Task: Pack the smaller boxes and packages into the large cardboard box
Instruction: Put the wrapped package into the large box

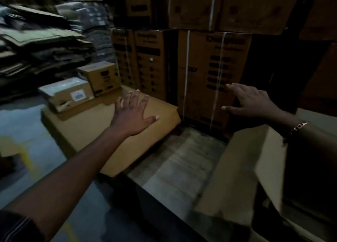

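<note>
A large cardboard box [242, 168] stands open at the lower right, its flaps [184, 161] spread toward me and its inside dark. To its left lies a wide flat carton [87, 130]. On that carton's far end rest a low package with a white label [69, 95] and a small brown box [102, 76]. My left hand [134, 112] hovers open over the flat carton, fingers spread. My right hand [252, 101] is open too, reaching out in front of a strapped carton [204, 74]. Neither hand holds anything.
Tall stacks of strapped brown cartons [191, 8] form a wall straight ahead. Piles of flattened cardboard [40, 46] fill the upper left. Grey floor with yellow marks [25, 158] shows at the left. The right side is dark.
</note>
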